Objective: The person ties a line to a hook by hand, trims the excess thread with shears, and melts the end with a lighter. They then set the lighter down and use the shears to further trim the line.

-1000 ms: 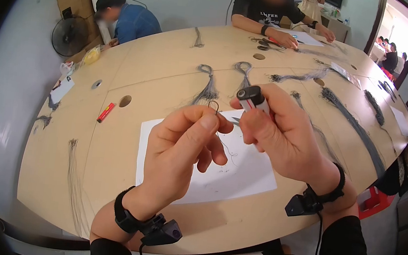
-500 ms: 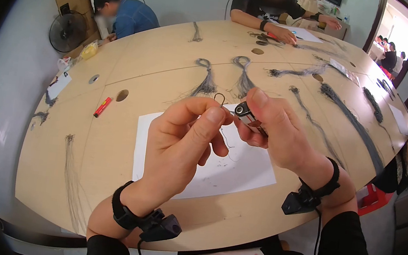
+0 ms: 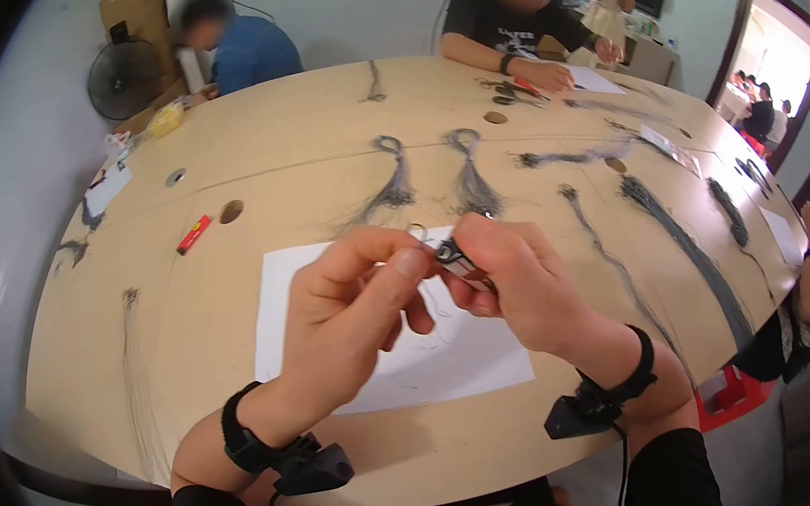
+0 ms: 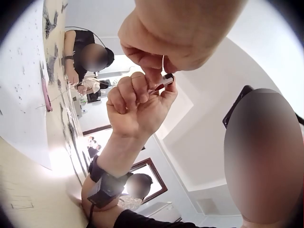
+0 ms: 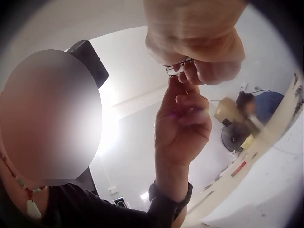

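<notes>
My left hand (image 3: 343, 311) pinches a small dark fishing hook (image 3: 417, 226) between thumb and forefinger, its bend sticking up above the fingertips. A thin line trails below those fingers over a white sheet of paper (image 3: 478, 361). My right hand (image 3: 535, 293) grips a lighter (image 3: 466, 263) with a dark metal top and a white body, the thumb over its top. The lighter lies tilted, its top end right at the left fingertips. In the left wrist view, the lighter (image 4: 165, 81) shows between both hands, and the fingers cover most of the hook.
Looped bundles of hooked line (image 3: 473, 181) lie beyond the paper. A thick grey bundle (image 3: 680, 249) stretches along the right. The red stick-shaped object (image 3: 194, 235) and more thin lines (image 3: 128, 361) are at left. Other people (image 3: 506, 25) sit around the table (image 3: 216, 331).
The lighter has turned from raised near the hook to tilted beside the left fingertips, and the right hand has come closer to the left. The hook stays pinched.
</notes>
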A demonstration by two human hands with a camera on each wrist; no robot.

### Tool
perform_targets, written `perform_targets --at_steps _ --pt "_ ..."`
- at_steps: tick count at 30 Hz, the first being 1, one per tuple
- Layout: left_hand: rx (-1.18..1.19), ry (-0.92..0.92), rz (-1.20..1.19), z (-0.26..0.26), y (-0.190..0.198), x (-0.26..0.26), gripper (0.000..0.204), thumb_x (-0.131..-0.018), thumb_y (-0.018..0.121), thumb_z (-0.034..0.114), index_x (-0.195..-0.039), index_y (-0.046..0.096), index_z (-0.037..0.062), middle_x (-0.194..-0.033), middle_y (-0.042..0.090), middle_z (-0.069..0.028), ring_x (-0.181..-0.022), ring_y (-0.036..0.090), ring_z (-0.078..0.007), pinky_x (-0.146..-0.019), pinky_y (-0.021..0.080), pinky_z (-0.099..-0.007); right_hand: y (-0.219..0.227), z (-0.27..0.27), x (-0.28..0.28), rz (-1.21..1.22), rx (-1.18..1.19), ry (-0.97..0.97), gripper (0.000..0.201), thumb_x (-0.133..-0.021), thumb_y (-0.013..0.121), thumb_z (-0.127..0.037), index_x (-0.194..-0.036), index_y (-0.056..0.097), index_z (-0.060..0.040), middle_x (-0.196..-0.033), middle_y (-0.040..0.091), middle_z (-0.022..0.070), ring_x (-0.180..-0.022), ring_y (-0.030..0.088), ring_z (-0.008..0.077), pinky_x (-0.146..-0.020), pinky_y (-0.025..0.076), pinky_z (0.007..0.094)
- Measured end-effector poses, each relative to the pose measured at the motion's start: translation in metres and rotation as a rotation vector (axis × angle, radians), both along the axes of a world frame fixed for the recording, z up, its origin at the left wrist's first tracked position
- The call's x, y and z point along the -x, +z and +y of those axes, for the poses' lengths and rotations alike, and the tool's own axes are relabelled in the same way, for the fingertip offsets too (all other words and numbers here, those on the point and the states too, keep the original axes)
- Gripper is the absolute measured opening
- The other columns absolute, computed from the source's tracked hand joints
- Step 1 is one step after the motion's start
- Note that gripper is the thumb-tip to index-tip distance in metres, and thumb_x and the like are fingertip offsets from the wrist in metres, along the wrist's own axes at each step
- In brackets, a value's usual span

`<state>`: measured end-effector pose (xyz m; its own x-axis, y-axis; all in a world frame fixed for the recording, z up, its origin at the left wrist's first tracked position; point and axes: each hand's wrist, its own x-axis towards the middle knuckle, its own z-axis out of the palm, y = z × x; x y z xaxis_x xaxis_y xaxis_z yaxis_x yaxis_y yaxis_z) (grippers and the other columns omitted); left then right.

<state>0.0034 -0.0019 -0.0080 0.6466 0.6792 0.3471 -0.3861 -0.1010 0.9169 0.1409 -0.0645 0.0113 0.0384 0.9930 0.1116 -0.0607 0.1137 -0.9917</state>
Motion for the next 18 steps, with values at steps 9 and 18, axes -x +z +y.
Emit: perform_targets --at_steps 9,18 --pt "0.023 0.027 0.045 0.0009 -0.0017 -0.0016 0.018 -0.08 0.05 0.018 -0.089 0.052 0.002 -0.074 0.056 -0.0038 -0.054 0.052 -0.0066 -0.036 0.032 -0.0143 -0.0009 -0.0013 -0.0008 -0.06 -0.026 -0.029 0.036 -0.082 0.035 -0.033 -0.062 0.044 -0.005 -0.053 0.04 -0.001 -0.049 0.032 0.0052 -0.043 0.026 0.0189" --pt "-0.113 0.038 0.067 0.0037 -0.0032 -0.0029 0.015 -0.082 0.045 0.016 -0.091 0.051 0.0056 -0.078 0.054 -0.0052 -0.052 0.051 -0.0077 -0.036 0.03 -0.0151 -0.0011 0.001 0.0038 -0.029 -0.026 -0.103 0.04 -0.078 0.034 -0.036 -0.055 0.044 -0.0046 -0.046 0.036 -0.0012 -0.041 0.03 0.0064 -0.038 0.022 0.02"
